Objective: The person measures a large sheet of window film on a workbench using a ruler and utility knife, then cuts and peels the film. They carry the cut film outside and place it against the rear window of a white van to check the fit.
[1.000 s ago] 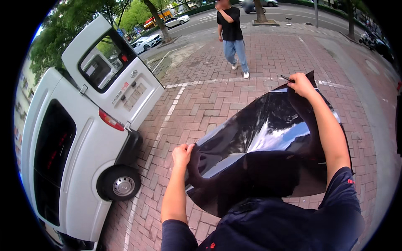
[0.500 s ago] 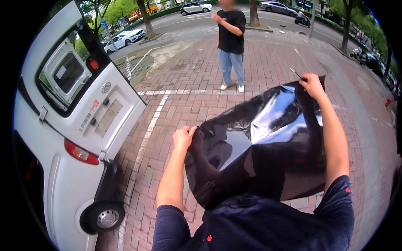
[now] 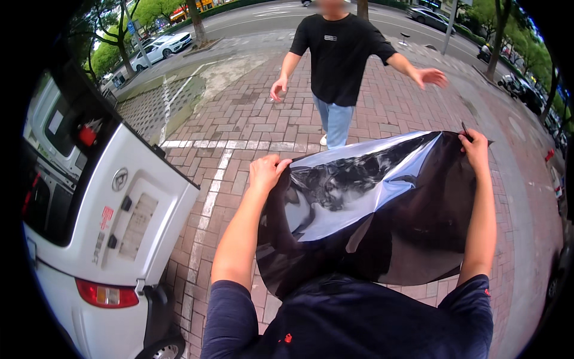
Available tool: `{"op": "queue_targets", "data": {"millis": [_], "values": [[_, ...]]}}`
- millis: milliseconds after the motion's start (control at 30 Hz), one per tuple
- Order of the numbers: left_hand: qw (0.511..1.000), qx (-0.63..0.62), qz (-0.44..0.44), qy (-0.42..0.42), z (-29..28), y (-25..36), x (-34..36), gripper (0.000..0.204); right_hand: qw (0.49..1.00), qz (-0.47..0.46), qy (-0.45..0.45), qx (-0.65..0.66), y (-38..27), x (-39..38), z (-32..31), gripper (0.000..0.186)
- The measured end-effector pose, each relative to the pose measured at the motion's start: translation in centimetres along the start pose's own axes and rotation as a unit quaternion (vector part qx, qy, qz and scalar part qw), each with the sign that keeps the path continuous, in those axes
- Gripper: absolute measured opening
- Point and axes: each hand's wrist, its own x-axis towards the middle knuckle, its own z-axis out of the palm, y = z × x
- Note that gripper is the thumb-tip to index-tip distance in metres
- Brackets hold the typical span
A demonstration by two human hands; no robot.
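A large sheet of dark glossy film (image 3: 430,221) hangs stretched in front of my chest, its surface creased and mirroring sky and trees. My left hand (image 3: 268,172) pinches its upper left corner between thumb and fingers. At the upper right edge, my right hand (image 3: 475,149) is closed on the film too. A slim dark pointed tool (image 3: 464,128) sticks up from the right hand's fingers; its kind cannot be made out. The film's lower edge sags against my dark shirt.
A person in a black T-shirt (image 3: 341,60) stands just beyond the film, arms spread. To the left is a white van (image 3: 149,239) with its rear door swung out. Brick paving (image 3: 251,113) with white lines lies underfoot; a road with cars runs behind.
The person in black has come closer and spread both arms. My hands have drawn the film more level, the left rising and the right lowering. The van appears larger and lower in view.
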Motion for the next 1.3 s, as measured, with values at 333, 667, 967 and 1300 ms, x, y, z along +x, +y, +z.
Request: {"op": "queue_targets", "data": {"millis": [333, 667, 967, 1300], "values": [[0.997, 0.013, 0.054, 0.048, 4.9, -18.4, 21.8, 0.046, 0.995, -0.044, 0.029, -0.086, -1.5, 14.5, 16.3, 0.016], [0.982, -0.122, 0.132, 0.058, 12.5, -38.7, 40.1, 0.041, 0.972, 0.092, 0.002, -0.216, -9.1, 27.0, 32.3, 0.036], [0.982, -0.117, 0.084, 0.119, 15.6, -57.9, 56.2, 0.052, 0.939, -0.017, 0.137, -0.315, -29.1, 35.6, 51.0, 0.03], [0.935, -0.041, -0.299, -0.185, 13.8, -95.3, 37.6, 0.032, 0.838, -0.073, -0.516, 0.162, -60.3, 37.8, 101.4, 0.025]]}}
